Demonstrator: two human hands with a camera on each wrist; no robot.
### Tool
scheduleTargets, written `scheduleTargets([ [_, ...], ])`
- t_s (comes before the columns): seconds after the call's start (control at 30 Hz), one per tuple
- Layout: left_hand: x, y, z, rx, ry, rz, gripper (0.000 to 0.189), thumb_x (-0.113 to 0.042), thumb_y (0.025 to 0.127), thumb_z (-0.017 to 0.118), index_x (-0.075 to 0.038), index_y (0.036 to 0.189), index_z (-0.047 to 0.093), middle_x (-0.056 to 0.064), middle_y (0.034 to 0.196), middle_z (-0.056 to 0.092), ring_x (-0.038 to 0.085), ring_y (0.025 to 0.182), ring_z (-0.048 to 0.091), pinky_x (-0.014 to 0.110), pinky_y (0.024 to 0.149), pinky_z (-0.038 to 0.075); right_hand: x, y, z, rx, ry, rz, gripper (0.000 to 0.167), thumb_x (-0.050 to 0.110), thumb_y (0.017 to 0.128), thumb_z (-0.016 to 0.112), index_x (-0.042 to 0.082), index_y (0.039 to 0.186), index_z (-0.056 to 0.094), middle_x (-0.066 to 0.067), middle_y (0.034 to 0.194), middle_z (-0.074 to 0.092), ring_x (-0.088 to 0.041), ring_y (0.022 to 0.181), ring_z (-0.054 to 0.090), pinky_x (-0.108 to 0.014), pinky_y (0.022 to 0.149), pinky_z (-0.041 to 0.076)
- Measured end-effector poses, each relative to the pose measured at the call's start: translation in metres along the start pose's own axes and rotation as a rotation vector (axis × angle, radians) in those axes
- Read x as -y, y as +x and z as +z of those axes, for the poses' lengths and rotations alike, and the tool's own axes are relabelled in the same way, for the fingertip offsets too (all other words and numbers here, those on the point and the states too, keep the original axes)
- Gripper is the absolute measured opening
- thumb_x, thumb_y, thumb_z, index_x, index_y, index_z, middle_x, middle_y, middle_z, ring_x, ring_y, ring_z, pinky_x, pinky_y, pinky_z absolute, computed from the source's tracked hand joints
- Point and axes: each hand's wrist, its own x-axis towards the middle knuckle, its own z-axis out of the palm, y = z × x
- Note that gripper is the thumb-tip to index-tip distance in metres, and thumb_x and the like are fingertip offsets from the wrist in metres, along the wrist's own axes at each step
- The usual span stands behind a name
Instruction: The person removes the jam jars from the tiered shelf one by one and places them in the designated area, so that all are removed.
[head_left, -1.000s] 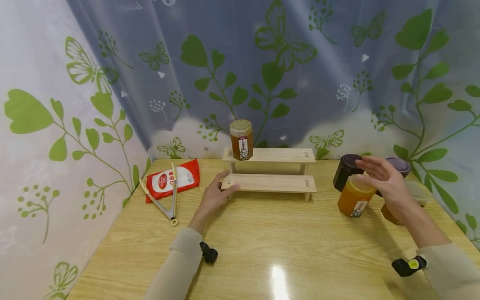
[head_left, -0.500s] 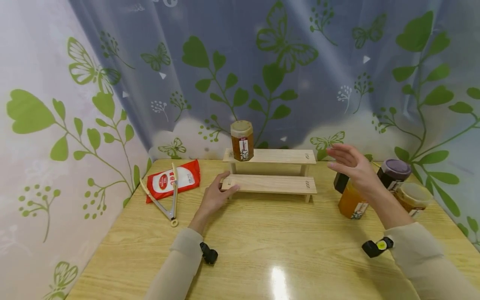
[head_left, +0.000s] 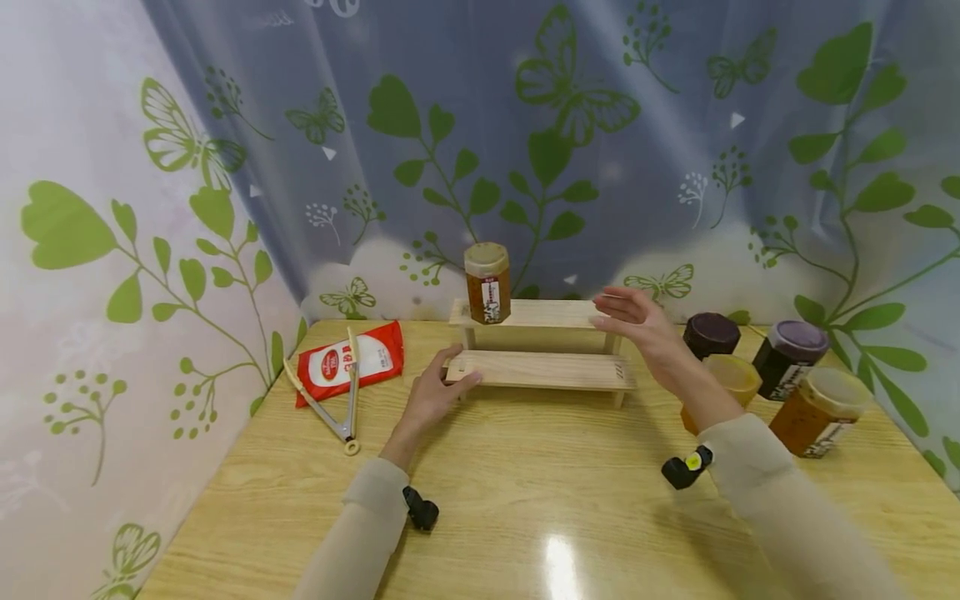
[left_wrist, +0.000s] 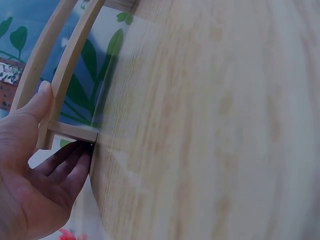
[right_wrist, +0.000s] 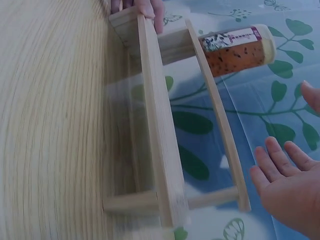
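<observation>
A two-step wooden rack (head_left: 540, 368) stands at the back of the table. My left hand (head_left: 433, 395) grips its left end; in the left wrist view the thumb lies on the lower step's edge and the fingers are round the side by the leg. On the upper step's left end sits a hexagonal jar (head_left: 487, 285) of amber contents with a pale lid, upright. My right hand (head_left: 647, 335) hovers by the rack's right end, fingers extended and holding nothing. The right wrist view shows that hand (right_wrist: 295, 192) apart from the rack.
To the right stand a dark-lidded jar (head_left: 710, 332), a yellow-amber jar (head_left: 731, 379) partly behind my right arm, a purple-lidded jar (head_left: 791, 354) and an amber jar (head_left: 819, 417). A red-and-white packet (head_left: 381, 353) lies left, with tongs (head_left: 350, 421) over it. A curtain hangs behind.
My right hand has moved left from above the jars to the rack's right end, still holding nothing. The left hand stays on the rack.
</observation>
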Motion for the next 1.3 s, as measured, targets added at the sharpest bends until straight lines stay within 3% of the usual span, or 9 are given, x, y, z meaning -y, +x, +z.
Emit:
scheduleTargets([
  [0.43, 0.001, -0.001, 0.0, -0.001, 0.006, -0.015, 0.074, -0.051, 0.093, 0.076, -0.033, 0.157, 0.045, 0.016, 0.153, 0.054, 0.033, 0.131, 0.059, 0.05, 0.101, 0.051, -0.007, 0.036, 0.041, 0.032, 0.045, 0.003, 0.07, 0.013, 0.103, 0.067, 0.004, 0.161, 0.03, -0.021, 0.161, 0.04, -0.036, 0.15, 0.037, -0.051, 0.124, 0.025],
  [0.73, 0.002, -0.001, -0.001, -0.009, -0.004, -0.01, 0.072, -0.051, 0.092, 0.077, -0.034, 0.156, 0.047, 0.014, 0.164, 0.039, 0.039, 0.148, 0.04, 0.057, 0.113, 0.041, -0.005, 0.055, 0.072, 0.059, 0.025, 0.01, 0.074, 0.016, 0.101, 0.071, 0.004, 0.161, 0.03, -0.021, 0.162, 0.039, -0.036, 0.151, 0.036, -0.053, 0.124, 0.025],
  [1.03, -0.001, 0.001, 0.001, 0.005, -0.032, -0.023, 0.073, -0.05, 0.092, 0.077, -0.033, 0.156, 0.046, 0.012, 0.161, 0.044, 0.036, 0.14, 0.052, 0.053, 0.104, 0.05, -0.006, 0.072, 0.098, 0.042, -0.019, 0.026, 0.084, 0.021, 0.097, 0.076, 0.008, 0.163, 0.026, -0.018, 0.162, 0.037, -0.036, 0.15, 0.037, -0.054, 0.121, 0.031],
  [1.3, -0.001, 0.0, -0.001, 0.006, -0.031, -0.024, 0.072, -0.051, 0.092, 0.077, -0.034, 0.156, 0.047, 0.012, 0.165, 0.038, 0.041, 0.15, 0.037, 0.06, 0.114, 0.039, 0.0, 0.091, 0.123, 0.017, -0.063, 0.012, 0.088, 0.026, 0.093, 0.081, 0.015, 0.162, 0.028, -0.012, 0.157, 0.043, -0.033, 0.143, 0.043, -0.057, 0.115, 0.038],
])
